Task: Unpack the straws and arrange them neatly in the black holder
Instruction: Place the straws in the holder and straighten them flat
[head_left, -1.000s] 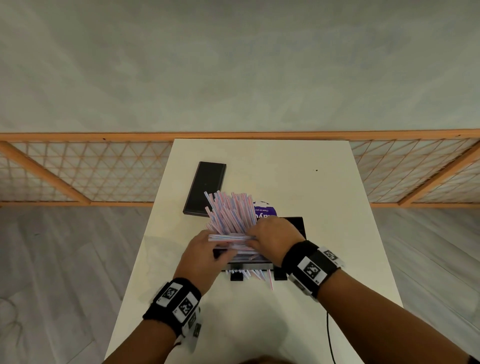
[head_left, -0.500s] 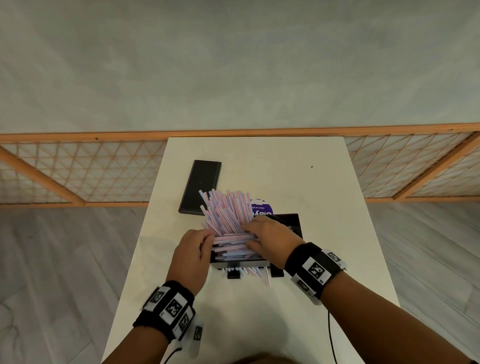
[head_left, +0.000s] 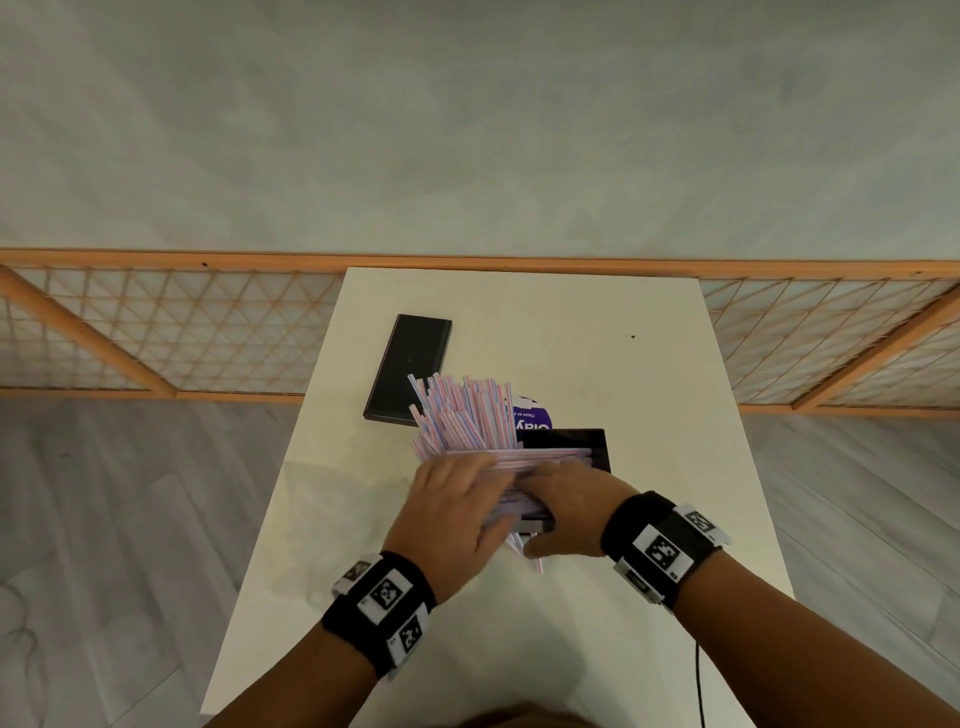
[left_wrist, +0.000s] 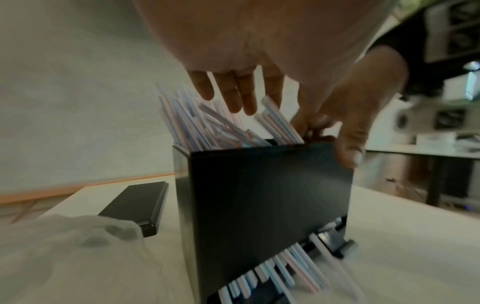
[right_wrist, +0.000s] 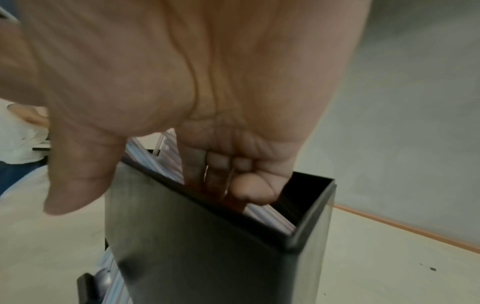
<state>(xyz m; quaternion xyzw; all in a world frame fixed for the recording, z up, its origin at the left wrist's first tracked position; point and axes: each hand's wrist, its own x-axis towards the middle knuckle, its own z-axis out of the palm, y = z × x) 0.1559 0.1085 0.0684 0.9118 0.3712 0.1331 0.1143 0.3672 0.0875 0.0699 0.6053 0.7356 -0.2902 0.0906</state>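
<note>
The black holder (head_left: 571, 441) stands mid-table, and a fan of pink-and-blue striped straws (head_left: 462, 410) sticks up out of its left end. My left hand (head_left: 457, 493) lies on top of the straws (left_wrist: 207, 127) with its fingers (left_wrist: 233, 96) straight. My right hand (head_left: 563, 496) grips the holder's front wall (right_wrist: 207, 246), curled fingers (right_wrist: 246, 189) inside on the straws (right_wrist: 267, 218) and thumb (left_wrist: 349, 152) outside. More straw ends (left_wrist: 285, 267) poke out of the slot at the holder's (left_wrist: 267, 205) base.
A flat black lid (head_left: 410, 369) lies on the white table (head_left: 649, 395) behind and left of the holder. A purple label (head_left: 532, 415) shows behind the straws. Crumpled clear wrapping (left_wrist: 64, 236) lies at the left. A wooden lattice rail (head_left: 156, 332) runs behind the table.
My left hand has moved from the holder's left end up and right onto the straws. My right hand has stayed at the holder.
</note>
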